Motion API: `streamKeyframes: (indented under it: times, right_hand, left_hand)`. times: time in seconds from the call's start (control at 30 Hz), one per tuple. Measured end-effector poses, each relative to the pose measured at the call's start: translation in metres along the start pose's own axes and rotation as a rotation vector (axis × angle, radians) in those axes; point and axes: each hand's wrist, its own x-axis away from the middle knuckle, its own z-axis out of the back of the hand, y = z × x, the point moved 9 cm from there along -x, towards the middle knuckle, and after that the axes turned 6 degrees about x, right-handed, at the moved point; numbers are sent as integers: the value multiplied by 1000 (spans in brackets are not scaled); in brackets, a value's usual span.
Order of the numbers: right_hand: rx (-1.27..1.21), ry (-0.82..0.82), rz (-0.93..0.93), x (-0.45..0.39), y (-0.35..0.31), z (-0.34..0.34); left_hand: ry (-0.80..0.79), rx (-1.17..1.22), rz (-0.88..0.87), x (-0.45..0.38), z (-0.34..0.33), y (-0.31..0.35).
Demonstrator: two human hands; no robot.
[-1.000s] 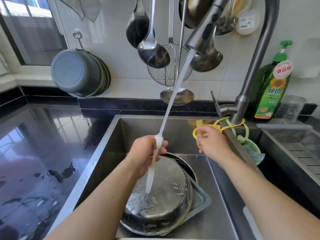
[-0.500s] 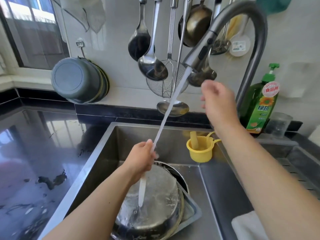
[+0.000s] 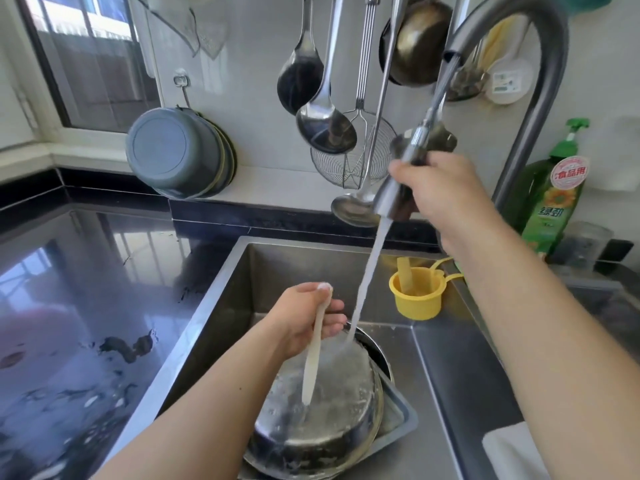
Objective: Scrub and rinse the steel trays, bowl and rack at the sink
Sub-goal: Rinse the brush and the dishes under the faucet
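Over the sink (image 3: 221, 282), two bare hands. Right hand (image 3: 440, 192) up high above the sink, fingers curled tight round the pull-out spray head (image 3: 401, 174), thumb across the front of it. Water (image 3: 367, 275) pouring from the spray head in a slanted white line, down to the steel bowl (image 3: 325, 420) in the bottom of the sink. Bowl upside down and soapy, wet and shiny, lying on a steel tray (image 3: 398, 420) with one corner of the tray sticking out on the right side. Left hand (image 3: 308, 317) low in the sink, just above the bowl, fingers curled round the top of a thin white stick-like tool (image 3: 311, 358); what kind of tool, cannot tell. Tip of the tool down on the bowl, foam all round it. Small yellow cup (image 3: 419, 296) at the back right corner of the sink, with something pale standing in it. Tall curved tap neck (image 3: 540, 81) rising behind the sink on the right. Green soap bottle (image 3: 550, 199) beside the tap, right of the sink. Spoons and ladles (image 3: 322, 112) hanging on the wall behind the sink, a wire strainer (image 3: 349, 161) among them. Grey basins (image 3: 176, 150) hanging on the wall, back and left of the sink. Dark shiny worktop (image 3: 86, 306) left of the sink, with wet spots on it
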Motion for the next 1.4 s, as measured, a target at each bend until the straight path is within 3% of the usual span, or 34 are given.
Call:
streamKeyframes:
  times: [0.23, 0.37, 0.43, 0.5, 0.63, 0.73, 0.97, 1.13, 1.3, 1.4]
  right_hand:
    - [-43, -188, -78, 24, 20, -47]
    - [-137, -190, -74, 20, 21, -52]
    - [-116, -167, -46, 18, 23, -52]
    - [-7, -114, -11, 15, 27, -47]
    - [244, -28, 27, 11, 35, -31]
    - [314, -28, 31, 7, 40, -23]
    - [226, -70, 30, 7, 38, -30]
    - [261, -72, 27, 4, 41, -26]
    - [184, -144, 16, 3, 42, -28]
    - [132, -156, 7, 5, 41, -33]
  left_hand:
    - [-2, -8, 8, -3, 0, -3]
    - [31, -498, -227, 0, 0, 11]
    - [96, -624, -264, 2, 0, 16]
    - [84, -609, -271, 2, -5, 16]
    - [-126, -484, -203, 6, -22, 4]
    - [-186, -409, -169, 4, -21, 2]
    - [-208, -336, -121, 2, -26, -4]
    - [-262, -378, -180, 3, -26, -1]
    - [-219, -357, -265, 10, -31, 13]
    - [-165, -469, -302, 13, -35, 18]
